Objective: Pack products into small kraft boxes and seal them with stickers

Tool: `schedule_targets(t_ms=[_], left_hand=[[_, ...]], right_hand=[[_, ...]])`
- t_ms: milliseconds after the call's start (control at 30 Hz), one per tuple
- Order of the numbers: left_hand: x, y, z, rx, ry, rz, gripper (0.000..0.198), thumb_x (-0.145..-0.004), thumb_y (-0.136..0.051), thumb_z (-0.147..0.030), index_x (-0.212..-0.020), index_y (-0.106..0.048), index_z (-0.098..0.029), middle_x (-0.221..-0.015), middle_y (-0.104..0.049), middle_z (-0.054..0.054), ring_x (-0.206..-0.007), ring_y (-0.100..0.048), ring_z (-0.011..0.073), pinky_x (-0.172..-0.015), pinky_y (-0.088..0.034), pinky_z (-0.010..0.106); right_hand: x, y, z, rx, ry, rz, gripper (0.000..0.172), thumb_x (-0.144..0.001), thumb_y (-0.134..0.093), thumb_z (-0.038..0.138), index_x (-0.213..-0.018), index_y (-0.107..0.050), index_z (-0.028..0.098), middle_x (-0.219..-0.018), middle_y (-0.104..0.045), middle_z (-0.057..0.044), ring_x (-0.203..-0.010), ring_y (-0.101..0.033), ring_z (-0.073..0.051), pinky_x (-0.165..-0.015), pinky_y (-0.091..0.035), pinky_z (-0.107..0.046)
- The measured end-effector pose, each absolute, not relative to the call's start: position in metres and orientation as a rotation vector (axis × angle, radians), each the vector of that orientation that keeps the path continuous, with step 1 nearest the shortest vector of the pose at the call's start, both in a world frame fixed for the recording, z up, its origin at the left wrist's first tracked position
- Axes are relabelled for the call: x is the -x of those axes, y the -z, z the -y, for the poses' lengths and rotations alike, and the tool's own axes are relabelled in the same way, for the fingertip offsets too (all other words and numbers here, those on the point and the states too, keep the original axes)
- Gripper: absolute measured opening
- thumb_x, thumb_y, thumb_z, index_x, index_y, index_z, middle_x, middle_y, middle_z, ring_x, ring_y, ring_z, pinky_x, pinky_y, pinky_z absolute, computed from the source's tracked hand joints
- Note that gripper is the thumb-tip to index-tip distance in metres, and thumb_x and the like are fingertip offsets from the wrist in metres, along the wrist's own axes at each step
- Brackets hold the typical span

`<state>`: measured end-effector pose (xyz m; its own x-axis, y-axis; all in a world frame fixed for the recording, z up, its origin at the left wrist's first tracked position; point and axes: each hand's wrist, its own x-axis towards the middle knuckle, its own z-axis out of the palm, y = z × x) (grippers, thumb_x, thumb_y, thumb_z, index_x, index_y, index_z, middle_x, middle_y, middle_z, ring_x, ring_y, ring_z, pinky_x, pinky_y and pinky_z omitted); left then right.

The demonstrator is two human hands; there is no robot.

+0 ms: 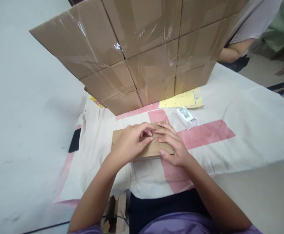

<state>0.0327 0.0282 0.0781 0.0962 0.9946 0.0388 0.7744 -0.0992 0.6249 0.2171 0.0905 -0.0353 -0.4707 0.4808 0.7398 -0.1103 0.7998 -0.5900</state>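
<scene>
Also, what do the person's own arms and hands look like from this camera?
The left hand and right hand are bare, with no glove, ring or bracelet showing. The forearms are uncovered too. A purple sleeve shows at the bottom edge on each side.

From afar I am holding the left grip [131,139] curled, thumb [145,142] near its fingertips [150,127], just left of the right grip [174,144], which is lying palm down, fingers [168,139] spread; both forearms [96,191] are slanting inward.
</scene>
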Motion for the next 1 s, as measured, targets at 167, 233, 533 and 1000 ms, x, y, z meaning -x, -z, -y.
schedule_targets(t_ms=[167, 233, 533, 1000], left_hand=[[-0.035, -0.072, -0.023, -2.020, -0.623, -1.875, 0.018, -0.091, -0.065, -0.024, -0.108, -0.067, -0.029, -0.099, -0.076, -0.001, -0.087, -0.067, 0.0201, -0.087, -0.048, 0.038], [-0.035, -0.072, -0.023, -2.025, -0.603, -1.858, 0.020, -0.092, -0.064, -0.023, -0.110, -0.066, -0.030, -0.102, -0.075, 0.000, -0.092, -0.067, 0.0216, -0.087, -0.048, 0.039], [-0.033, -0.065, -0.025, -2.090, -0.626, -1.987, 0.038, -0.091, -0.069, -0.033, -0.128, -0.063, -0.029, -0.133, -0.067, 0.006, -0.125, -0.055, 0.0307, -0.103, -0.045, 0.048], [-0.016, -0.062, -0.025, -1.980, -0.380, -1.870, 0.060, -0.094, -0.060, -0.055, -0.147, -0.047, -0.032, -0.143, -0.061, 0.008, -0.133, -0.055, 0.0306, -0.117, -0.032, 0.054]], right_hand=[[-0.217, 0.036, -0.090, 0.288, -0.720, 1.950, 0.019, -0.089, -0.062, 0.039, -0.102, -0.061, 0.026, -0.130, -0.070, -0.011, -0.142, -0.050, -0.036, -0.117, -0.037, -0.067], [-0.217, 0.036, -0.090, 0.281, -0.724, 1.945, 0.019, -0.089, -0.062, 0.038, -0.103, -0.061, 0.026, -0.131, -0.070, -0.010, -0.142, -0.050, -0.035, -0.117, -0.037, -0.066], [-0.216, 0.036, -0.090, 0.248, -0.712, 1.926, 0.018, -0.090, -0.064, 0.035, -0.104, -0.060, 0.024, -0.127, -0.070, -0.012, -0.140, -0.052, -0.034, -0.117, -0.037, -0.066], [-0.213, 0.034, -0.086, 0.253, -0.705, 1.921, 0.021, -0.090, -0.065, 0.040, -0.104, -0.065, 0.024, -0.123, -0.072, -0.011, -0.138, -0.054, -0.033, -0.120, -0.035, -0.064]])
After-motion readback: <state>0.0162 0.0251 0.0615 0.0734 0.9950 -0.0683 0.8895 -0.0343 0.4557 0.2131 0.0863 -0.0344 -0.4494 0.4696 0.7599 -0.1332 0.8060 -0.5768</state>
